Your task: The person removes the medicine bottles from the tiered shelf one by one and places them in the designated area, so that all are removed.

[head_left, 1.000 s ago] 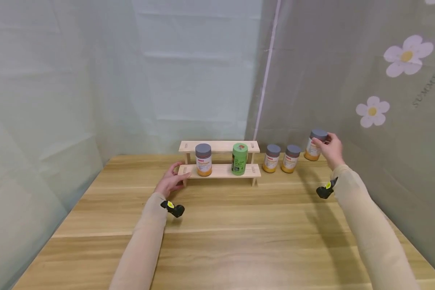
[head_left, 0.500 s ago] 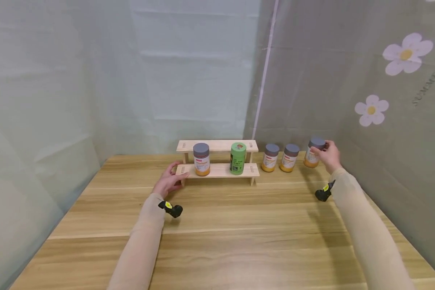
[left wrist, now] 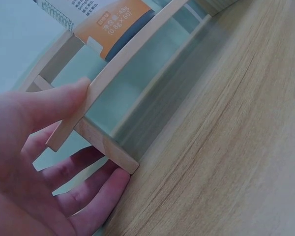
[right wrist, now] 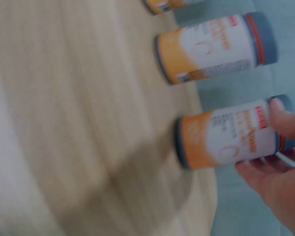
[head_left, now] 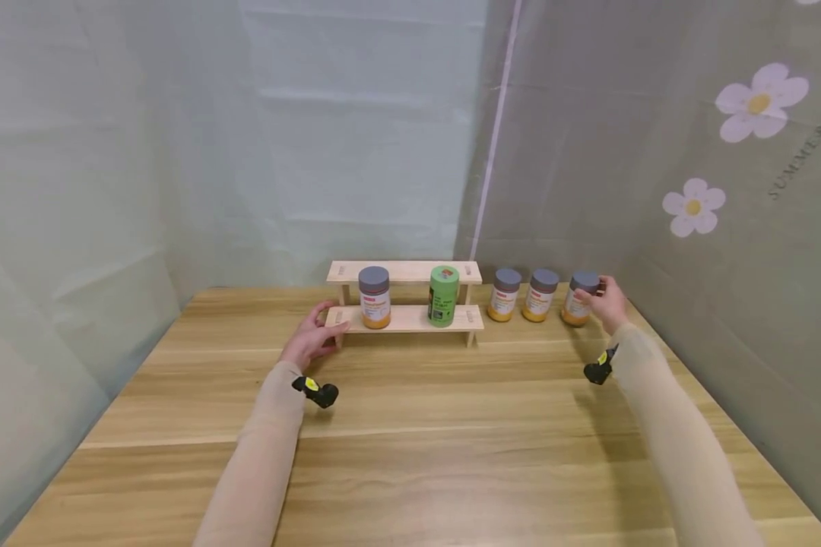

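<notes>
My left hand grips the left end of the lower step of a two-tier wooden rack. In the left wrist view the thumb lies on the board's edge, with the fingers curled beneath, by the leg. A supplement jar with a grey lid and a green canister stand on that step. At the right, my right hand holds another grey-lidded supplement jar near its lid, between thumb and fingers. This jar is upright, at or just above the table; I cannot tell whether it touches.
Two matching jars, a nearer-to-rack jar and a middle jar, stand between the rack and the held one. The wooden table extends toward me. A pale curtain hangs behind, and a flowered curtain flanks the right side.
My right hand has lowered the jar toward the table, bringing it level with the two others in the row. The left hand keeps its grip on the rack. The head view has shifted slightly.
</notes>
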Demonstrator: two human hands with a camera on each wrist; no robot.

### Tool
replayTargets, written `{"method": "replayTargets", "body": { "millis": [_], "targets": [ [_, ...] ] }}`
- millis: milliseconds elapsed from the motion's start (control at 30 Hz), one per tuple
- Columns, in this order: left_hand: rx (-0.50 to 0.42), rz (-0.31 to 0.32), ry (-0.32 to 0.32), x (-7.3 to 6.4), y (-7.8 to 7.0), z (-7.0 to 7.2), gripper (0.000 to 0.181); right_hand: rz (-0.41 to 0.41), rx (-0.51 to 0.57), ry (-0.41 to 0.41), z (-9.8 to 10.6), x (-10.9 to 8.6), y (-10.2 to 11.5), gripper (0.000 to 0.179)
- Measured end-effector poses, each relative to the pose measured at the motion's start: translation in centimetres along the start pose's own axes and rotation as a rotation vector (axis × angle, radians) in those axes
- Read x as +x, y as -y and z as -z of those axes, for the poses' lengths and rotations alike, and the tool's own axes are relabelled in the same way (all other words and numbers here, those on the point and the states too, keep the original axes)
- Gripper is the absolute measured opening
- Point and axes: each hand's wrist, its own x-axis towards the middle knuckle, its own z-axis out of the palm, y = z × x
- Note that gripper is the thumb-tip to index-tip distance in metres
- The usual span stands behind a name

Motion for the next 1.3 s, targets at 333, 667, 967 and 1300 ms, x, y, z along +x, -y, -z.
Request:
{"method": "replayTargets", "body": {
  "millis": [333,667,967,1300],
  "targets": [
    [-0.011,0.000,0.010,-0.1,-0.2,-0.1,0.076,0.141,-0.175,-0.012,-0.1,-0.4,-0.8,0.062],
    [-0.036,-0.018,0.015,0.1,-0.6,-0.2,0.076,0.134,-0.139,-0.009,0.2,0.7,-1.2,0.062],
    [-0.021,0.009,0.008,0.0,-0.6,-0.1,0.076,0.136,-0.144,0.029,0.5,0.8,-0.9,0.063],
    [-0.017,0.034,-0.013,-0.2,-0.8,-0.1,0.075,0.084,-0.045,0.075,0.5,0.9,-0.8,0.071]
  ]
}}
